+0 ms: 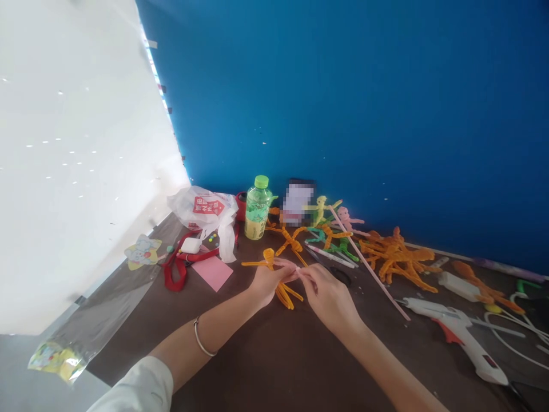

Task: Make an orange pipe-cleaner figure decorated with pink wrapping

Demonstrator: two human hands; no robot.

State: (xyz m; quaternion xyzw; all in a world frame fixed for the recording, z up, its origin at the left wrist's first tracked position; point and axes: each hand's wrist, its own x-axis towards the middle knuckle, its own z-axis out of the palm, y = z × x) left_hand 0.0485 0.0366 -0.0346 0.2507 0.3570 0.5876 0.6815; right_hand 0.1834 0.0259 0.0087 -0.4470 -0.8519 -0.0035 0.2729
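Note:
My left hand (271,281) is closed around an orange pipe-cleaner figure (269,256). Its round head and one outstretched arm show above the hand, and several loose orange strands (288,296) hang out below. The figure's middle is hidden by my fingers. My right hand (329,290) is pinched shut, its fingertips meeting those of my left hand beside the figure. Whatever is between the right fingertips is too small and covered to make out. Just behind my hands lies another orange pipe-cleaner figure (291,239).
A green-capped bottle (257,214), plastic bag (203,209), red strap (175,277) and pink paper (213,273) lie left. Rightward are scissors (341,276), a long pink pipe cleaner (373,269), piled orange figures (397,257) and a glue gun (461,329) with cable. A blue wall (343,103) stands behind.

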